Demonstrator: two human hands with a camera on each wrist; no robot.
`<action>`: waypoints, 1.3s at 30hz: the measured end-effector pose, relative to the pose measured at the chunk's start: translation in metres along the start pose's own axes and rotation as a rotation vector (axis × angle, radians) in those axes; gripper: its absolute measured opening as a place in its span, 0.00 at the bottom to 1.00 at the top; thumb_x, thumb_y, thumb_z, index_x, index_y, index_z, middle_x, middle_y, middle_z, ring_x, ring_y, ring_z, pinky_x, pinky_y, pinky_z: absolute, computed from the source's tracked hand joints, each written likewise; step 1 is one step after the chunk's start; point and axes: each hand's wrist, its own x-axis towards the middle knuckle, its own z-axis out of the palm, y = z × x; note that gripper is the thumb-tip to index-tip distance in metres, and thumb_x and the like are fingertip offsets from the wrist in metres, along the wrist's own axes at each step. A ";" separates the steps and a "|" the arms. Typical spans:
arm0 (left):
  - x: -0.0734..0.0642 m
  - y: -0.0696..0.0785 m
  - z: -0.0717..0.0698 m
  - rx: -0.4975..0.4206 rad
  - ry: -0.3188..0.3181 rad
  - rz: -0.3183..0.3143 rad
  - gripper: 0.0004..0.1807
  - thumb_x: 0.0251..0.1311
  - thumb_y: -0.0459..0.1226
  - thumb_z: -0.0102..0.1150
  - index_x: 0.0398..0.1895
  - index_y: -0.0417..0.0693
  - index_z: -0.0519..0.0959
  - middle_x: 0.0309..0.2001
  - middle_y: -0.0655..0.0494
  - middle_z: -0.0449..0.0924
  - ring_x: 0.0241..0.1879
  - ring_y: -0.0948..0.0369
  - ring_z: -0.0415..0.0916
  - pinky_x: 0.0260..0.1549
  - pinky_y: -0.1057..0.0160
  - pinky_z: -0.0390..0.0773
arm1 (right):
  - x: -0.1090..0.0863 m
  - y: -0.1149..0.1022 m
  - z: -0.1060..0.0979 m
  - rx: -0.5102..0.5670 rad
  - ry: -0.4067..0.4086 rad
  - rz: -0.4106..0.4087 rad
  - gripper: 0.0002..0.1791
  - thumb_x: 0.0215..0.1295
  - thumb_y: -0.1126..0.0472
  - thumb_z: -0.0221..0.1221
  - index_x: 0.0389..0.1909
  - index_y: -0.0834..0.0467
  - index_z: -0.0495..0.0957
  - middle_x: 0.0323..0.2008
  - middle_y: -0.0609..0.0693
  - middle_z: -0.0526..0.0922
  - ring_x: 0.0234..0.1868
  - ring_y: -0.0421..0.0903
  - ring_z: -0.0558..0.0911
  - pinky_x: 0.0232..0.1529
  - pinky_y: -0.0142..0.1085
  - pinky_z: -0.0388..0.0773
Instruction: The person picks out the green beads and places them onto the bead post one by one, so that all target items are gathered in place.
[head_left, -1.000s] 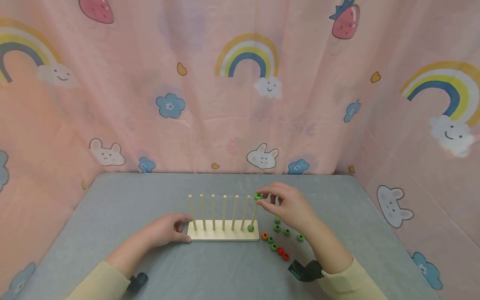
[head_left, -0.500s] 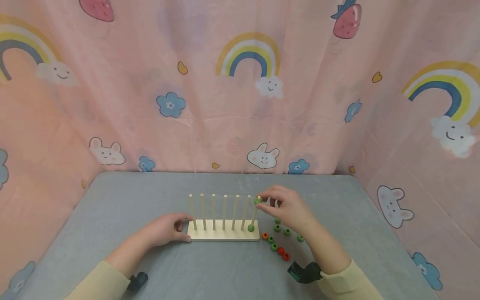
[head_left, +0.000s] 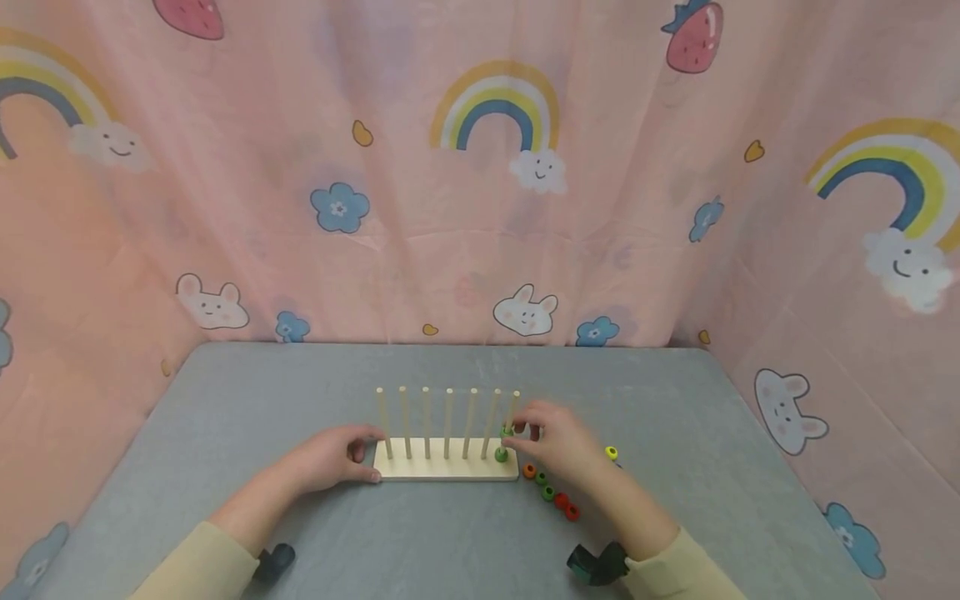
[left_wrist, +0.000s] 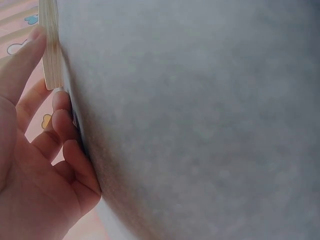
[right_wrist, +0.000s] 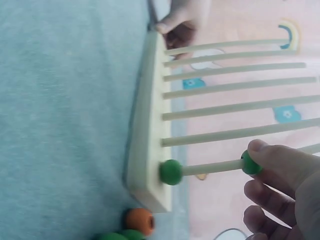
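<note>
A pale wooden peg rack [head_left: 446, 469], with a row of upright pegs on a flat base, stands on the grey table. My left hand [head_left: 335, 458] grips the base's left end, thumb at the front and fingers behind. In the right wrist view, the thumb and a finger of my right hand [right_wrist: 285, 175] pinch a green bead [right_wrist: 250, 164] threaded partway down the rightmost peg. Another green bead [right_wrist: 171, 172] sits at the foot of that same peg, touching the base. The other pegs are bare.
Right of the rack lie loose beads: an orange bead [head_left: 529, 471], green beads [head_left: 548, 492] and red beads [head_left: 572, 512]. A yellow bead [head_left: 611, 452] shows beyond the right forearm, which hides part of the table. A pink printed curtain [head_left: 405, 250] hangs behind the table.
My right hand has lowered the green bead from the rightmost peg's tip to partway down. Its forearm now covers the green beads farther back, and a yellow bead has come into view. The left hand stays put.
</note>
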 end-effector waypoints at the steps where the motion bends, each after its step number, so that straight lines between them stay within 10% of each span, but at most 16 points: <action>1: 0.000 0.000 0.000 0.000 0.001 -0.001 0.30 0.48 0.45 0.77 0.56 0.49 0.80 0.28 0.58 0.69 0.29 0.61 0.65 0.29 0.60 0.63 | 0.001 0.002 0.004 -0.007 -0.014 0.009 0.06 0.59 0.53 0.70 0.29 0.45 0.81 0.30 0.38 0.74 0.29 0.40 0.71 0.26 0.33 0.69; 20: 0.001 -0.001 0.000 -0.002 -0.005 -0.009 0.30 0.47 0.45 0.77 0.56 0.50 0.80 0.28 0.58 0.70 0.29 0.61 0.65 0.29 0.59 0.64 | 0.005 0.014 0.023 0.051 -0.144 0.060 0.08 0.58 0.53 0.71 0.33 0.48 0.81 0.32 0.40 0.76 0.28 0.41 0.72 0.25 0.34 0.70; 39: 0.000 0.000 -0.001 -0.009 -0.001 0.008 0.30 0.48 0.44 0.77 0.56 0.48 0.80 0.28 0.57 0.69 0.29 0.61 0.65 0.30 0.59 0.64 | -0.024 0.055 -0.025 0.015 -0.062 0.026 0.14 0.61 0.55 0.69 0.48 0.52 0.86 0.34 0.41 0.78 0.29 0.41 0.71 0.25 0.34 0.71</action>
